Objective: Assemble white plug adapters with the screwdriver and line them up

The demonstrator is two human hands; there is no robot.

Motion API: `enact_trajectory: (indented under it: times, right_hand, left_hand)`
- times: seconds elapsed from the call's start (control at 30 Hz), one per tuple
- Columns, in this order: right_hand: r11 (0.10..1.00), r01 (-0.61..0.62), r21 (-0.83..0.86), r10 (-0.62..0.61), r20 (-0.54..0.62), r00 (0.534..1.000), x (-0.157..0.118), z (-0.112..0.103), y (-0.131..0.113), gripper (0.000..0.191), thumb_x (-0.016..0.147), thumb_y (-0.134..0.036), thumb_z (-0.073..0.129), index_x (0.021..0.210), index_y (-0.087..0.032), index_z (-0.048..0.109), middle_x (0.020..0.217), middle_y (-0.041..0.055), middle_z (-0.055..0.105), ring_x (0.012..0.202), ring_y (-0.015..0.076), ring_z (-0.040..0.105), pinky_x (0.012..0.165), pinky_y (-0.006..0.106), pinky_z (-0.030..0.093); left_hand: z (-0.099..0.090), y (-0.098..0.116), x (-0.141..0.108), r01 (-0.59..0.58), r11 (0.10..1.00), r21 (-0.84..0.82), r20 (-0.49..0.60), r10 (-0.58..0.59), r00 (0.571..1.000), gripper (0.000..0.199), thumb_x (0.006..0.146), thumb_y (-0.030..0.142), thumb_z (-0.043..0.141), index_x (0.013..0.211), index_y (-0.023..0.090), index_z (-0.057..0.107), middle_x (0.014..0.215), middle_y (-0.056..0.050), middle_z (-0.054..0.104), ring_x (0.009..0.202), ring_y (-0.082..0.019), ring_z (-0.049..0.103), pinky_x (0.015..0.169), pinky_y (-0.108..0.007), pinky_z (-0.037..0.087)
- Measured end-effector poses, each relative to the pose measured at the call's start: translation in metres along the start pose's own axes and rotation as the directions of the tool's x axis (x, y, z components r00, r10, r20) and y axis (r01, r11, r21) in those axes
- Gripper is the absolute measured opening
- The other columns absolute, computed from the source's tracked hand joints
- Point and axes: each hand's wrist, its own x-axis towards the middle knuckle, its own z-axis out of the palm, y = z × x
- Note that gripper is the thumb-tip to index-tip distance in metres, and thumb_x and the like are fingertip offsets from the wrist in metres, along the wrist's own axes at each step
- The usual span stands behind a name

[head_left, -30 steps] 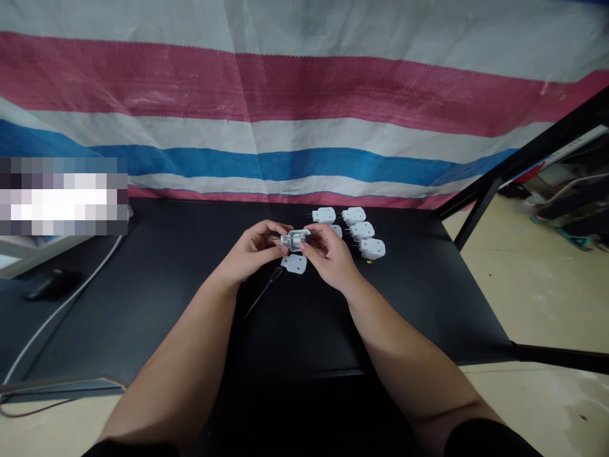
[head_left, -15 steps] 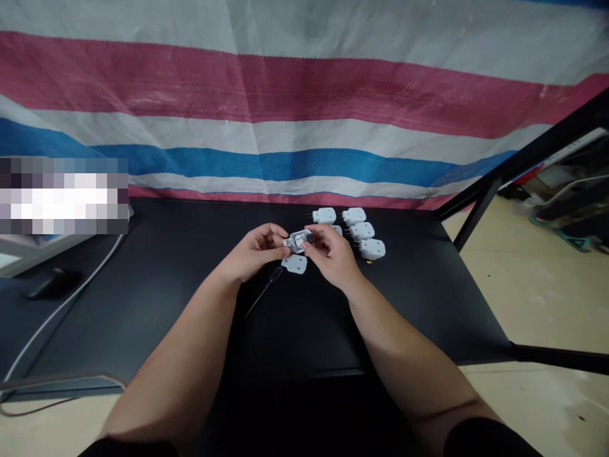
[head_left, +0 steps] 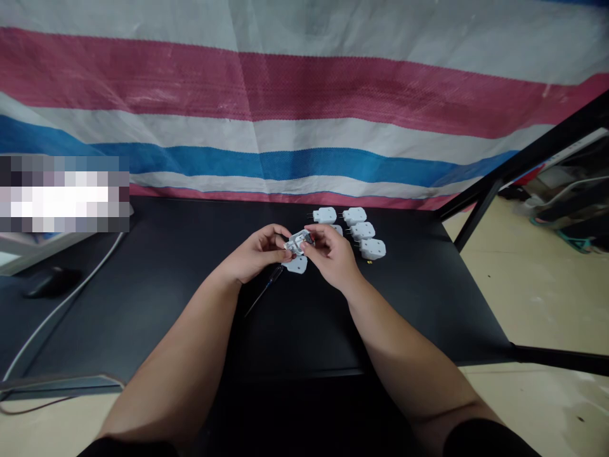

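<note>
Both hands hold an opened white plug body [head_left: 299, 242] with metal parts showing inside, at the middle of the black table [head_left: 143, 317]. My left hand [head_left: 257, 252] grips its left end, and my right hand [head_left: 330, 254] pinches its right end. Just below them lies a white plug cover [head_left: 297, 265], nearly touching my left fingers. A thin dark screwdriver [head_left: 264, 292] lies on the table under my left hand. Several assembled white plugs [head_left: 361, 231] stand in a group beyond my right hand, one partly hidden behind it.
A red, white and blue striped tarp [head_left: 285, 127] hangs behind the table. A computer mouse [head_left: 52, 282] and a white cable [head_left: 71, 298] lie at the left. A black metal table frame [head_left: 478, 212] runs along the right, with a tiled floor beyond.
The plug body has turned in my fingers, from lying lengthwise to a slanted position. My hands have drawn slightly closer together around it.
</note>
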Motion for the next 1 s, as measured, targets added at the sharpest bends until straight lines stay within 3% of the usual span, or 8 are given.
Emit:
enact_trajectory:
  times: [0.1,0.27,0.4,0.53,0.63,0.77,1.0]
  right_hand:
    - [1.0,0.011,-0.008,-0.011,-0.003,1.0,-0.001,0.001,0.0,0.035,0.095,-0.043,0.082,0.123,-0.028,0.067,0.116,0.0076,0.077,0.101,0.0253,0.077,0.088,0.044,0.067]
    - [0.997,0.027,0.075,-0.024,-0.038,0.999,-0.002,0.006,0.003,0.041,0.09,-0.044,0.086,0.11,-0.028,0.055,0.117,0.0063,0.075,0.1,0.0229,0.077,0.092,0.044,0.067]
    - [0.996,0.002,0.089,0.001,-0.034,0.999,-0.001,0.008,0.003,0.032,0.095,-0.045,0.078,0.11,-0.028,0.055,0.12,0.007,0.072,0.108,0.0231,0.076,0.094,0.043,0.068]
    - [0.999,-0.015,0.035,0.013,0.052,0.999,-0.002,0.008,0.003,0.024,0.094,-0.039,0.077,0.108,-0.027,0.061,0.107,0.0046,0.072,0.097,0.0223,0.076,0.088,0.042,0.068]
    - [0.998,-0.052,0.045,0.046,0.141,0.989,-0.005,0.01,0.002,0.019,0.096,-0.038,0.076,0.106,-0.027,0.063,0.096,0.0024,0.074,0.087,0.0218,0.078,0.083,0.042,0.068]
    - [0.984,-0.11,0.139,0.089,0.146,0.985,-0.005,0.013,0.003,0.024,0.094,-0.04,0.078,0.104,-0.027,0.06,0.091,0.0,0.075,0.076,0.0196,0.078,0.081,0.042,0.069]
    - [0.945,-0.208,0.253,0.161,0.192,0.968,-0.001,0.012,0.002,0.043,0.088,-0.055,0.084,0.109,-0.027,0.06,0.099,0.0006,0.076,0.077,0.0191,0.08,0.069,0.037,0.072]
  left_hand:
    - [0.002,0.001,-0.002,0.008,0.998,0.062,0.074,-0.013,0.997,0.048,0.085,0.017,0.093,0.126,0.021,0.069,0.089,-0.002,0.078,0.082,-0.017,0.08,0.082,-0.031,0.067]
    - [0.006,0.005,-0.006,-0.003,0.987,0.158,0.15,-0.021,0.988,0.079,0.088,0.017,0.091,0.156,0.029,0.053,0.089,0.0,0.077,0.078,-0.016,0.076,0.07,-0.026,0.061]
    - [0.003,0.002,-0.003,-0.06,0.986,0.155,0.075,0.049,0.996,0.07,0.087,0.019,0.092,0.149,0.028,0.06,0.093,-0.001,0.078,0.081,-0.016,0.076,0.073,-0.027,0.062]
    - [-0.003,-0.006,0.003,-0.107,0.987,0.119,-0.047,0.113,0.992,0.068,0.084,0.02,0.095,0.143,0.027,0.062,0.088,0.001,0.079,0.077,-0.015,0.077,0.075,-0.027,0.063]
    - [-0.004,-0.007,0.005,-0.12,0.989,0.087,-0.058,0.125,0.99,0.071,0.083,0.02,0.096,0.144,0.028,0.062,0.089,0.0,0.08,0.08,-0.017,0.079,0.08,-0.03,0.065]
    - [-0.001,-0.007,0.004,-0.133,0.987,0.094,-0.073,0.14,0.987,0.073,0.08,0.019,0.098,0.144,0.028,0.063,0.091,0.0,0.079,0.084,-0.017,0.08,0.084,-0.03,0.066]
    - [0.006,-0.004,0.002,-0.234,0.949,0.21,-0.072,0.253,0.965,0.072,0.08,0.022,0.098,0.143,0.027,0.064,0.09,-0.001,0.078,0.082,-0.017,0.078,0.083,-0.03,0.066]
